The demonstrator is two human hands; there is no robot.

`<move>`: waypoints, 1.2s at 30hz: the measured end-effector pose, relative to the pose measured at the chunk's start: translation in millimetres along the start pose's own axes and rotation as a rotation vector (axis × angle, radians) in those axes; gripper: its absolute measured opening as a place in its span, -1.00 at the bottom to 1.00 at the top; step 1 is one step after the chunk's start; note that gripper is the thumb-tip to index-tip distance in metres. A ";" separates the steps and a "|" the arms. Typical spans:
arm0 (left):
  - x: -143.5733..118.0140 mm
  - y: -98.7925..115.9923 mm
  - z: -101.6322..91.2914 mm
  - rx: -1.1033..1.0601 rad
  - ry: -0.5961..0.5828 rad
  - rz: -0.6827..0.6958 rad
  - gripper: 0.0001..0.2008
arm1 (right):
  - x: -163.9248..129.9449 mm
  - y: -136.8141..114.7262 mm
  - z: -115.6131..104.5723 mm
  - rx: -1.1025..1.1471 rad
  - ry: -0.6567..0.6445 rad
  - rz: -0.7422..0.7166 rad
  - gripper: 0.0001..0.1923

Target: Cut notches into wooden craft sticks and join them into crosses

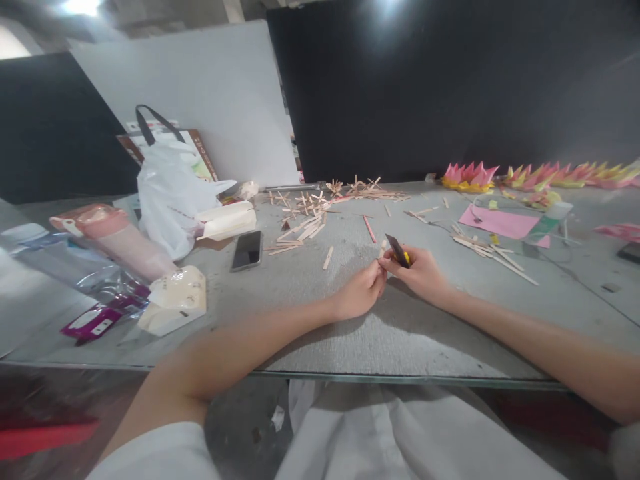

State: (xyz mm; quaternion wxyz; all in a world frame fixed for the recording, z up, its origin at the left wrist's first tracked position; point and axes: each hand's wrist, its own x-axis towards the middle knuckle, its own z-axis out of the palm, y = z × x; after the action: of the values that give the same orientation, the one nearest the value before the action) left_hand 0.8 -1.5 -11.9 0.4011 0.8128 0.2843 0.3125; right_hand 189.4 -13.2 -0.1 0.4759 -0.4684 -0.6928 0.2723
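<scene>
While both hands meet near the middle of the grey table [350, 347], the right hand [423, 272] keeps a closed grip on a small cutter [399, 251] with a dark blade and yellow body, and the left hand [361, 291] pinches a short wooden stick [383, 248] at its fingertips. Loose sticks [305, 213] lie scattered at eleven o'clock, a phone [247, 251] at ten, and pink paper flowers [469, 176] at one.

Phone [247, 251] left of hands; stick pile [305, 203] behind phone; paper flowers [469, 176] far right, along table [380, 333] back edge.
</scene>
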 end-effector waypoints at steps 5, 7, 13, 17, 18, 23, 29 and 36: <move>-1.0 0.2 -0.7 0.012 -0.020 0.008 -0.75 | -0.1 -7.3 0.5 0.034 0.001 0.044 -0.62; -1.6 0.2 -1.1 0.021 -0.028 -0.003 -0.75 | -0.2 -9.6 0.6 0.044 -0.015 0.067 -0.59; -2.7 0.5 -1.1 0.071 -0.023 -0.021 -0.73 | 0.5 -16.2 -1.6 0.135 -0.061 0.119 -0.61; -3.2 3.9 -1.5 0.057 -0.006 -0.002 -0.72 | 1.7 -17.6 -3.7 0.163 -0.079 0.119 -0.68; -3.2 4.8 -1.6 0.053 -0.004 -0.002 -0.71 | 2.0 -17.1 -4.1 0.161 -0.081 0.116 -0.69; -2.6 6.1 -0.8 0.052 -0.001 0.000 -0.68 | 2.2 -11.8 -6.0 0.110 -0.083 0.094 -0.68; -1.6 4.8 1.1 0.069 0.004 -0.010 -0.65 | 0.4 -9.8 -7.4 -0.012 -0.056 0.057 -0.69; -0.3 1.7 1.8 0.105 -0.012 -0.042 -0.62 | -1.2 -15.8 -9.1 -0.007 -0.081 0.054 -0.71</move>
State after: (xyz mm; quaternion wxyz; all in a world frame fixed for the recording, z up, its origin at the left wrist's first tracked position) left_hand 2.3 -3.5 -11.4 0.3662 0.8283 0.3149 0.2840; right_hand 191.6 -21.4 16.0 0.4381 -0.4773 -0.6996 0.3013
